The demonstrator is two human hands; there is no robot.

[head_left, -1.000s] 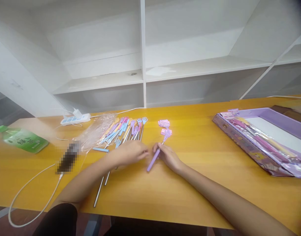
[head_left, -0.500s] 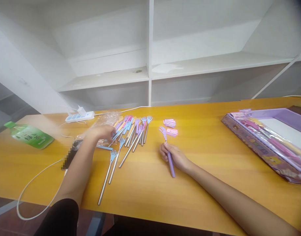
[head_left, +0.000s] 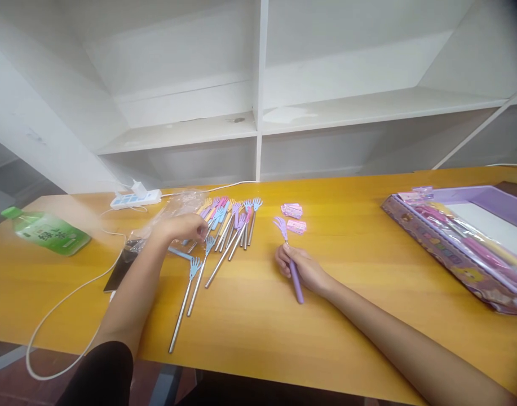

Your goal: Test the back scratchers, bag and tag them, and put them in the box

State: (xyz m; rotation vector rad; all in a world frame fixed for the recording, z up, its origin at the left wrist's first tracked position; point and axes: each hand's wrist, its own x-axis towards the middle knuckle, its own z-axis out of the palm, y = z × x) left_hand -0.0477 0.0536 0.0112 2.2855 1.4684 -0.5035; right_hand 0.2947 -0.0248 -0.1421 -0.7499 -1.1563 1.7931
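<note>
A purple back scratcher (head_left: 296, 285) is gripped in my right hand (head_left: 303, 268), its claw head up and its handle slanting down toward me. At the left edge of a pile of back scratchers (head_left: 228, 225) my left hand (head_left: 194, 228) has its fingers curled; what they hold, if anything, is hidden. The pile mixes blue, purple, pink and yellow pieces with silver rods. Two blue-headed back scratchers, one at the front (head_left: 182, 310) and one beside it (head_left: 197, 287), lie extended toward me. Small pink cards (head_left: 292, 211) lie just beyond my right hand.
A purple display box (head_left: 440, 248) with wrapped items stands at the right. On the left are a green bottle (head_left: 51, 231), a white power strip (head_left: 135, 198), a dark phone (head_left: 120, 270) with a looping cable, and clear plastic wrap (head_left: 173, 208). White shelves (head_left: 258, 84) rise behind the table.
My left hand has shifted slightly right over the pile, its fingers now more curled and hiding the blue pieces below. My right hand keeps its hold on the purple back scratcher.
</note>
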